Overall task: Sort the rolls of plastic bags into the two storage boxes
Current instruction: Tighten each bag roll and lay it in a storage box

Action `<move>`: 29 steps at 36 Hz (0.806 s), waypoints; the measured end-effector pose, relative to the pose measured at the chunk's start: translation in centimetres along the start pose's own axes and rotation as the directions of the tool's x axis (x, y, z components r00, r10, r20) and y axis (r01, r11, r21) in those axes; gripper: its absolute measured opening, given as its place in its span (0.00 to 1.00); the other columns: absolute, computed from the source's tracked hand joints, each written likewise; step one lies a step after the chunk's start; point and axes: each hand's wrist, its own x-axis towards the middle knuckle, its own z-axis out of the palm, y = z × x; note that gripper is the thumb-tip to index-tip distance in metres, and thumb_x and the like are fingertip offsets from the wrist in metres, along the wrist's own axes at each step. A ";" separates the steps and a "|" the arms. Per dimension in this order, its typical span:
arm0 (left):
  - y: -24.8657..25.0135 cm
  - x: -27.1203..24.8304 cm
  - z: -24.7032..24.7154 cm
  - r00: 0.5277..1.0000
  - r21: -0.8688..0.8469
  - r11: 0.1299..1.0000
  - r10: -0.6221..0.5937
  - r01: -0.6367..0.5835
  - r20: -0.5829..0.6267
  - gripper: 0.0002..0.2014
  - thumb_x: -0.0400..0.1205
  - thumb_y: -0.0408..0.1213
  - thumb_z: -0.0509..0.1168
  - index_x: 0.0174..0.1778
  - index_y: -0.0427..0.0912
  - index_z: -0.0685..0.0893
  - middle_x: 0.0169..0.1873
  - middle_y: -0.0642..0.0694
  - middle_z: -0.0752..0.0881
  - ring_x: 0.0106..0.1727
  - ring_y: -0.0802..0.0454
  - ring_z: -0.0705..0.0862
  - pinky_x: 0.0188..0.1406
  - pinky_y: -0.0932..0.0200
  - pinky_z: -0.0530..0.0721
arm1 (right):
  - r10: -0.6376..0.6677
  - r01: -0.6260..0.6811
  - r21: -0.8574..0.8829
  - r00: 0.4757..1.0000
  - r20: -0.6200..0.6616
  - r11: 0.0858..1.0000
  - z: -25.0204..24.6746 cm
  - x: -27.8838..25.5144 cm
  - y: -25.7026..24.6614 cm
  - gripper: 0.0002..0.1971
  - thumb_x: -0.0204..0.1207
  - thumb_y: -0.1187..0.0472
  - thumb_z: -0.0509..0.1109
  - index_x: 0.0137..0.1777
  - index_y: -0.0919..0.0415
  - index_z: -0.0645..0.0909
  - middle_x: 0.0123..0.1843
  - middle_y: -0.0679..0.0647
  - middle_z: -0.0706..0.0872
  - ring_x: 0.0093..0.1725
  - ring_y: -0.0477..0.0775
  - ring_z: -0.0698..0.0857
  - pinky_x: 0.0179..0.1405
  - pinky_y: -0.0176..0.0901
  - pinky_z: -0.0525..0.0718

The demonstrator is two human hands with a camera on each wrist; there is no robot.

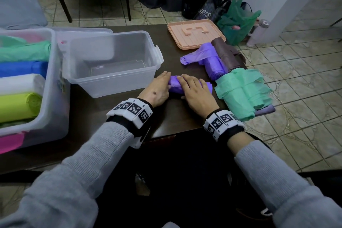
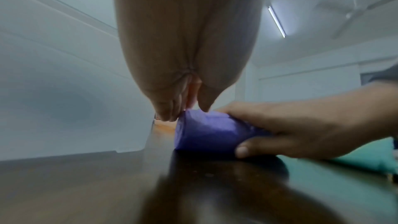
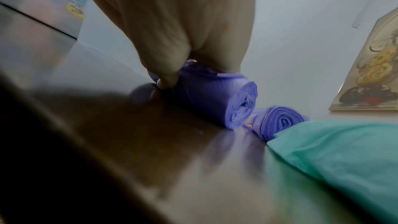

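Note:
A purple roll (image 1: 174, 84) of plastic bags lies on the dark table (image 1: 103, 116), just in front of the empty clear box (image 1: 111, 61). My left hand (image 1: 163, 79) cups its left end, thumb on top and fingers bent down past the end face in the left wrist view (image 2: 185, 110). My right hand (image 1: 187, 81) grips the roll's middle, fingers over the top and thumb on the near side (image 2: 280, 125). The roll's right end (image 3: 241, 105) sticks out free. A larger clear box (image 1: 53, 72) at the left holds green, blue, white, yellow and pink rolls.
To the right lie a second purple roll (image 1: 212, 63) with a loose tail, a brown roll (image 1: 225, 53) and a loosely wound green roll (image 1: 240, 92) near the table's right edge. A peach lid (image 1: 196, 33) lies at the back. Bags stand on the tiled floor behind.

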 end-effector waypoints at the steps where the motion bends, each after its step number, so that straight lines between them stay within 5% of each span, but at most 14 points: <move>1: -0.1 -0.4 0.1 1.000 -0.031 1.000 -0.003 0.002 -0.025 0.25 0.87 0.29 0.52 0.81 0.34 0.57 0.81 0.38 0.59 0.82 0.46 0.57 0.77 0.62 0.50 | 0.001 0.000 0.017 1.000 -0.021 1.000 0.1 0.1 0.0 0.32 0.82 0.58 0.61 0.83 0.60 0.53 0.82 0.57 0.59 0.80 0.59 0.61 0.77 0.60 0.56; 5: -0.5 -2.3 0.6 0.993 -0.293 0.956 -0.057 0.025 -0.100 0.22 0.82 0.34 0.57 0.74 0.35 0.72 0.69 0.37 0.78 0.73 0.41 0.75 0.75 0.52 0.68 | -0.036 0.047 0.083 0.990 -0.134 0.995 0.5 0.0 -0.2 0.30 0.70 0.66 0.73 0.74 0.68 0.72 0.70 0.66 0.77 0.66 0.68 0.78 0.66 0.66 0.74; 8: -1.1 -3.8 1.3 0.954 -0.530 0.835 -0.263 0.150 -0.144 0.26 0.82 0.37 0.64 0.75 0.34 0.69 0.70 0.42 0.78 0.71 0.47 0.76 0.74 0.53 0.70 | -0.029 0.047 0.118 0.989 -0.148 0.992 0.3 0.0 -0.5 0.29 0.70 0.66 0.74 0.72 0.69 0.73 0.66 0.66 0.79 0.64 0.68 0.79 0.65 0.65 0.75; 11: -1.9 -4.6 1.6 0.874 -0.798 0.558 -0.478 0.228 -0.084 0.33 0.77 0.49 0.70 0.72 0.36 0.67 0.66 0.39 0.78 0.67 0.46 0.78 0.69 0.48 0.76 | -0.029 0.046 0.127 0.991 -0.128 0.991 -0.2 0.2 -0.5 0.29 0.73 0.66 0.72 0.74 0.71 0.70 0.68 0.68 0.78 0.65 0.70 0.78 0.67 0.63 0.74; 13: -1.9 -5.2 0.8 0.824 -0.921 0.340 -0.565 0.188 -0.040 0.26 0.77 0.50 0.70 0.65 0.40 0.70 0.58 0.45 0.78 0.58 0.48 0.80 0.56 0.52 0.80 | -0.015 0.032 0.138 0.992 -0.123 0.990 -0.4 0.3 -0.5 0.29 0.75 0.65 0.70 0.75 0.71 0.68 0.70 0.68 0.76 0.67 0.70 0.76 0.69 0.60 0.72; 17: -1.9 -6.1 -1.4 0.700 -0.995 0.091 -0.713 0.034 -0.042 0.34 0.81 0.50 0.65 0.78 0.41 0.59 0.77 0.44 0.64 0.75 0.41 0.67 0.66 0.38 0.75 | 0.033 -0.011 0.150 0.989 -0.143 0.989 -0.4 0.0 -0.9 0.28 0.81 0.60 0.64 0.79 0.67 0.62 0.76 0.63 0.71 0.71 0.64 0.72 0.69 0.53 0.68; 22: -2.6 -6.4 -4.0 0.569 -0.992 0.009 -0.818 -0.128 -0.081 0.38 0.84 0.52 0.59 0.82 0.38 0.47 0.81 0.43 0.56 0.74 0.35 0.69 0.68 0.35 0.75 | 0.185 -0.148 0.294 0.977 -0.104 0.944 -0.9 -0.2 -1.4 0.27 0.83 0.59 0.61 0.79 0.64 0.62 0.74 0.62 0.71 0.71 0.64 0.71 0.68 0.56 0.69; 25: -3.4 -6.1 -5.0 0.568 -0.983 -0.040 -0.820 -0.180 -0.071 0.36 0.85 0.50 0.59 0.81 0.38 0.49 0.81 0.44 0.56 0.75 0.36 0.69 0.62 0.31 0.76 | 0.325 -0.239 0.511 0.942 -0.085 0.826 -2.3 0.2 -1.2 0.23 0.82 0.61 0.61 0.76 0.66 0.67 0.69 0.65 0.75 0.68 0.65 0.74 0.65 0.49 0.69; 29: -4.1 -6.2 -5.8 0.593 -0.975 -0.085 -0.803 -0.206 -0.056 0.30 0.86 0.43 0.60 0.79 0.37 0.54 0.79 0.41 0.56 0.76 0.34 0.65 0.61 0.29 0.77 | 0.457 -0.239 0.743 0.884 -0.099 0.625 -4.1 1.3 -0.1 0.12 0.83 0.60 0.61 0.59 0.67 0.79 0.50 0.62 0.81 0.49 0.57 0.78 0.42 0.38 0.66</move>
